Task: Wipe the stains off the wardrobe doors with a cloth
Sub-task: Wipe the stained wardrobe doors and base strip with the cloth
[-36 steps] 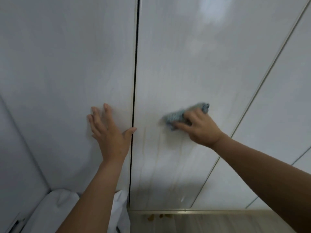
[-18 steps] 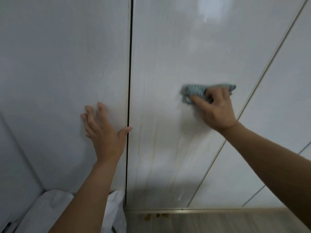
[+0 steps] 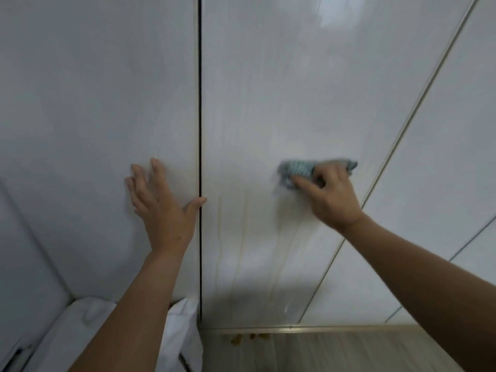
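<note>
head: bunched cloth [image 3: 295,169], glossy door [image 3: 255,103]

Left hand [image 3: 163,208] is lying flat on the left door [image 3: 94,103], thumb touching the gap [image 3: 200,103] between it and the middle door [image 3: 268,89]. Right hand [image 3: 332,200] is pressing the cloth [image 3: 295,170] onto the middle door, near its right edge. Drip streaks [image 3: 241,251] are running down that door, below and between the hands. Another door [image 3: 442,157] is standing further right. Fabric [image 3: 88,323] is sitting below the left door; spots [image 3: 251,338] are lying on the floor [image 3: 349,350] under the middle door
</note>
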`<state>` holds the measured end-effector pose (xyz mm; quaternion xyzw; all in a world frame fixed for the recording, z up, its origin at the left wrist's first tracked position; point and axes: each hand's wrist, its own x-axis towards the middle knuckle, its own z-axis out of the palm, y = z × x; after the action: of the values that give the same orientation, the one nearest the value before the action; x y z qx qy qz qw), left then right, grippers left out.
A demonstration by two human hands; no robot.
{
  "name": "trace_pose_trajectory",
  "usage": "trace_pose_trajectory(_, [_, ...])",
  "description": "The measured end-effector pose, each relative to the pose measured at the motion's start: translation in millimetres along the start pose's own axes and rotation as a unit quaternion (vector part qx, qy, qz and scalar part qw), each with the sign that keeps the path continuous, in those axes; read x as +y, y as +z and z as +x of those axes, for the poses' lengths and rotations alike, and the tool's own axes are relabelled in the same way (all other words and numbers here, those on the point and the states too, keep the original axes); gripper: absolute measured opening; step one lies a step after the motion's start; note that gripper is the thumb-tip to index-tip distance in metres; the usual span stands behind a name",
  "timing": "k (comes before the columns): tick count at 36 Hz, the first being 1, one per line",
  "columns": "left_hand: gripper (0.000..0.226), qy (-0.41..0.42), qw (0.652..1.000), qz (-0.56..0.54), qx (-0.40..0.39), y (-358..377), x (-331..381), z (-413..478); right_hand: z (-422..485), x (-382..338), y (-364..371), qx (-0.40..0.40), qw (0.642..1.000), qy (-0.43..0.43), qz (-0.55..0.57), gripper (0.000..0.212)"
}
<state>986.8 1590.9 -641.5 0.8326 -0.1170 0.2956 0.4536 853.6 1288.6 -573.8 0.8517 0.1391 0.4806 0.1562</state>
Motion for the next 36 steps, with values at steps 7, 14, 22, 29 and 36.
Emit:
trace_pose_trajectory(7, [0.120,0.013,1.000,0.002,0.010,3.7,-6.2,1.7,26.4,26.5,-32.2,-0.081,0.995,-0.060,-0.028,0.020])
trace_pose_trajectory(14, [0.120,0.003,1.000,0.002,-0.001,2.4,-1.9,1.9,68.0,79.3,-56.5,0.088,0.990,-0.038,-0.099,0.028])
trace_pose_trajectory(22, [0.119,0.007,1.000,-0.005,0.002,2.0,-3.2,1.8,-45.4,45.4,-12.9,0.009,0.996,0.025,-0.084,0.042])
trace_pose_trajectory(29, [0.119,0.002,1.000,-0.001,-0.005,2.4,-2.8,2.4,2.9,89.3,-48.6,0.015,0.995,-0.007,-0.093,0.034])
trace_pose_trajectory(36, [0.119,0.003,1.000,0.000,-0.006,-0.3,-2.2,1.6,-31.7,45.8,-17.7,0.058,0.984,0.155,-0.059,0.035])
